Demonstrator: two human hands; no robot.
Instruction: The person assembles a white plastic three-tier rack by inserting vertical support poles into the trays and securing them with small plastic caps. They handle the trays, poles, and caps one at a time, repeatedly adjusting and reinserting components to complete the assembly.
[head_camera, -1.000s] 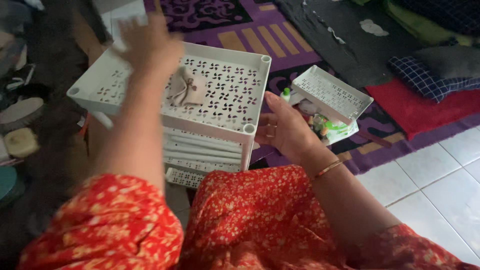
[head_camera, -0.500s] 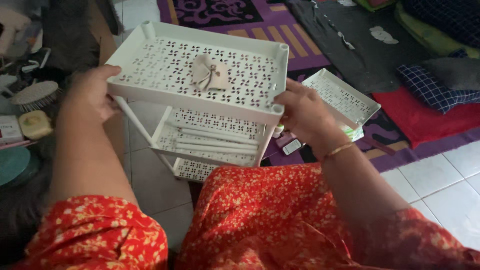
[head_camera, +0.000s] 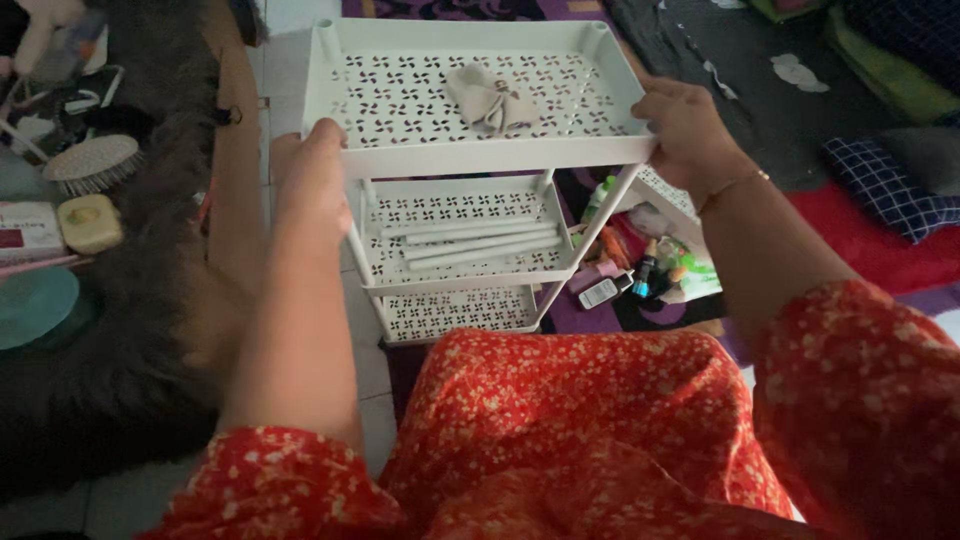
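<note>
A white plastic rack with three perforated shelves (head_camera: 470, 155) stands in front of my knees. My left hand (head_camera: 318, 180) grips the near left corner of its top shelf. My right hand (head_camera: 688, 130) grips the near right corner. A small beige cloth pouch (head_camera: 489, 97) lies on the top shelf. Several loose white tubes (head_camera: 480, 243) lie on the middle shelf. The bottom shelf (head_camera: 455, 312) shows just above my red flowered lap.
Small bottles and toiletries (head_camera: 640, 270) lie on the purple rug to the right, partly under another white tray (head_camera: 668, 190). A hairbrush (head_camera: 90, 163), a soap bar (head_camera: 88, 222) and a teal lid (head_camera: 35, 305) sit at the left. Red and checked cloths (head_camera: 900, 200) lie far right.
My left hand came down from the air and took the rack's left side. Both hands then turned the rack square to me and drew it closer.
</note>
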